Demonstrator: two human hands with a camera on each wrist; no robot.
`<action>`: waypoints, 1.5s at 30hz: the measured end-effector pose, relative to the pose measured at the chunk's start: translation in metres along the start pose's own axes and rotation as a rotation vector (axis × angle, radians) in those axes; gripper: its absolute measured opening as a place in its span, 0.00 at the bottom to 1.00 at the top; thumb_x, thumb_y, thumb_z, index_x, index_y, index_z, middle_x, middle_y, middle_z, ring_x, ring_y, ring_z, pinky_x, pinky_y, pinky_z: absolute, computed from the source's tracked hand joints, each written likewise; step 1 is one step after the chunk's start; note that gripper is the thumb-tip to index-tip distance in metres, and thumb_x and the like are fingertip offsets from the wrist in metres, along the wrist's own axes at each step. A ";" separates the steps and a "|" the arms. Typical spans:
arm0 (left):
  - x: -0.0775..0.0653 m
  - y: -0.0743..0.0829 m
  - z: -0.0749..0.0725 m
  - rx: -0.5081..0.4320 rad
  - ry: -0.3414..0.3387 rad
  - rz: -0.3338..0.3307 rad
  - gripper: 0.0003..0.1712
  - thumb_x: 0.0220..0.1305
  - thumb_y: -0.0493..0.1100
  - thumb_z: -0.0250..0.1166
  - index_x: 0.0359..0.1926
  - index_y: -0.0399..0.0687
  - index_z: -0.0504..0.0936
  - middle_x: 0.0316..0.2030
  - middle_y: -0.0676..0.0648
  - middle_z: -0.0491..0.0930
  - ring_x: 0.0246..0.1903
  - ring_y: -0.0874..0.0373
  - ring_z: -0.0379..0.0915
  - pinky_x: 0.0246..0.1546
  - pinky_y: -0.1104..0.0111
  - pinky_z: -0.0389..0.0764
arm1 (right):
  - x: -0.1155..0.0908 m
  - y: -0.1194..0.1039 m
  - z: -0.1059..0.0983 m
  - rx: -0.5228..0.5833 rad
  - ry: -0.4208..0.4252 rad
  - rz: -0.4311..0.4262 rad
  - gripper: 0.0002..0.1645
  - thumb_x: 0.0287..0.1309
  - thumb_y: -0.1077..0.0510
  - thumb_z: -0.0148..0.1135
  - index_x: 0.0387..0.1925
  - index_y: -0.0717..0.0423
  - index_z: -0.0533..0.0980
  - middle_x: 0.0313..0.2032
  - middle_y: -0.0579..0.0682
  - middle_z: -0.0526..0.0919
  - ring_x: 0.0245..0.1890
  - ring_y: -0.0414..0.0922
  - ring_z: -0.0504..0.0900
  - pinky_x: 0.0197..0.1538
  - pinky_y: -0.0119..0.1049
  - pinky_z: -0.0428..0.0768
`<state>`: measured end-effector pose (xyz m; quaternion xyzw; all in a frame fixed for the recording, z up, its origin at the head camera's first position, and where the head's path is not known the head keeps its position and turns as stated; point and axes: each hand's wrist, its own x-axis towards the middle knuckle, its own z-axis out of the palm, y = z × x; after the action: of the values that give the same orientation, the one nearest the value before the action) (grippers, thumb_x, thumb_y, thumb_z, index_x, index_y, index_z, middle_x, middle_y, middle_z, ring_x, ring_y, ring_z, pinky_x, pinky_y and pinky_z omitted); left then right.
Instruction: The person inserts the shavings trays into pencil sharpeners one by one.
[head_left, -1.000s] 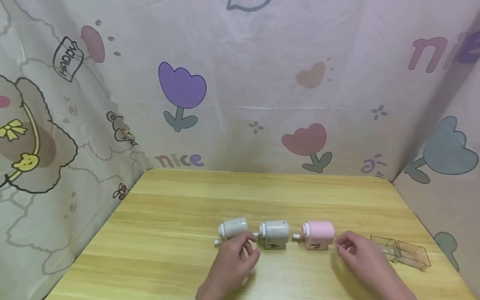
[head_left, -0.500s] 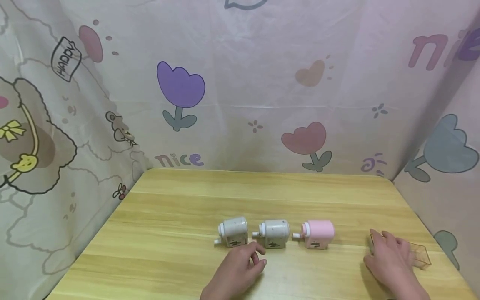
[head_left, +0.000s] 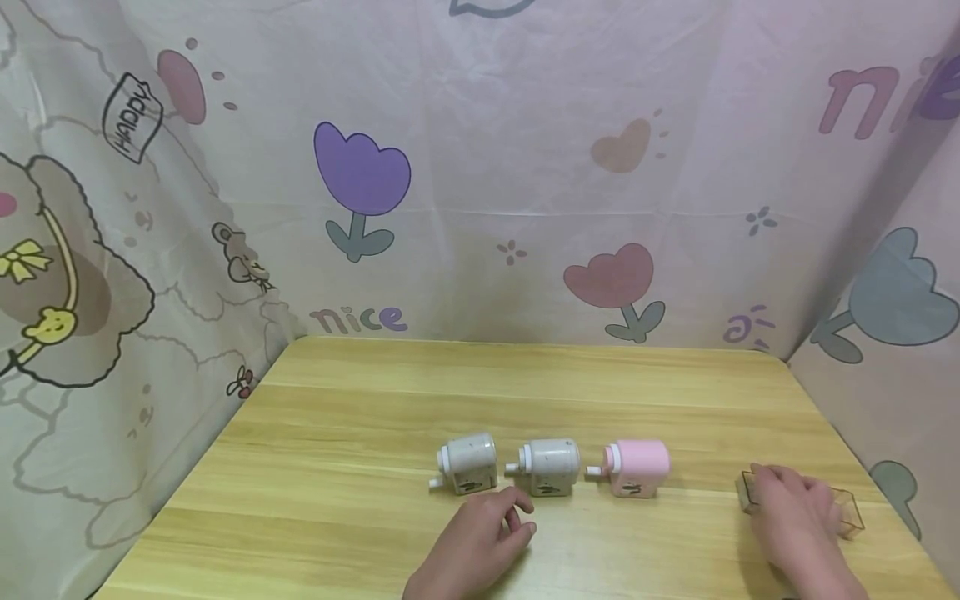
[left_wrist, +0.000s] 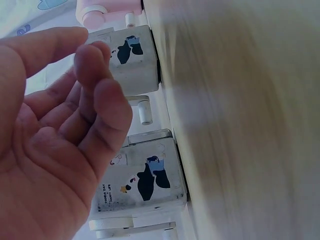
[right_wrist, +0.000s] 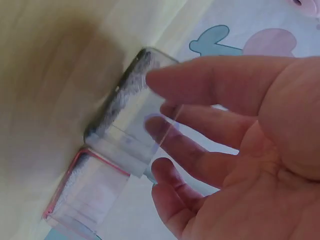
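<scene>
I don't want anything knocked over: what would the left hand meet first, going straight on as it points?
Probably the middle sharpener, just beyond the left hand in the head view; depth is hard to judge, so it might pass above.

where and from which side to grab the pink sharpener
Probably by its rounded pink body, from above and the right, thumb and fingers across front and back. The white crank handle juts out left, so that side is best avoided.
</scene>
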<state>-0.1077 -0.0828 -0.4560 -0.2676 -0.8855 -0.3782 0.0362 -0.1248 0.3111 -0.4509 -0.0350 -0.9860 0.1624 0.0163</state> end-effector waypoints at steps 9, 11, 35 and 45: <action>0.000 0.000 0.000 -0.004 -0.012 0.009 0.08 0.65 0.48 0.60 0.41 0.51 0.78 0.25 0.67 0.70 0.26 0.74 0.66 0.31 0.76 0.69 | 0.003 -0.001 -0.007 -0.049 -0.018 -0.022 0.39 0.51 0.44 0.66 0.58 0.65 0.69 0.51 0.75 0.70 0.49 0.76 0.62 0.45 0.68 0.60; 0.000 0.000 0.000 -0.003 -0.011 0.008 0.08 0.65 0.48 0.60 0.41 0.51 0.78 0.25 0.67 0.71 0.26 0.74 0.66 0.31 0.76 0.69 | 0.004 -0.003 -0.009 -0.055 -0.040 -0.048 0.40 0.52 0.41 0.65 0.57 0.65 0.69 0.50 0.74 0.73 0.48 0.75 0.68 0.44 0.71 0.62; 0.015 0.018 0.010 0.127 0.252 0.100 0.10 0.64 0.45 0.61 0.44 0.49 0.75 0.39 0.54 0.75 0.23 0.74 0.59 0.26 0.82 0.65 | -0.019 -0.066 0.008 0.144 -0.233 -0.436 0.35 0.33 0.60 0.68 0.51 0.58 0.74 0.44 0.45 0.76 0.45 0.47 0.75 0.48 0.47 0.76; 0.033 0.016 0.007 0.183 0.320 0.211 0.33 0.58 0.42 0.67 0.63 0.43 0.65 0.53 0.47 0.69 0.21 0.78 0.59 0.19 0.85 0.62 | -0.018 -0.093 0.015 0.201 -0.158 -0.551 0.30 0.39 0.57 0.69 0.51 0.48 0.73 0.45 0.36 0.75 0.44 0.37 0.73 0.49 0.40 0.75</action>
<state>-0.1271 -0.0539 -0.4411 -0.2912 -0.8661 -0.3281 0.2399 -0.1132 0.2174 -0.4356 0.2482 -0.9355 0.2510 -0.0138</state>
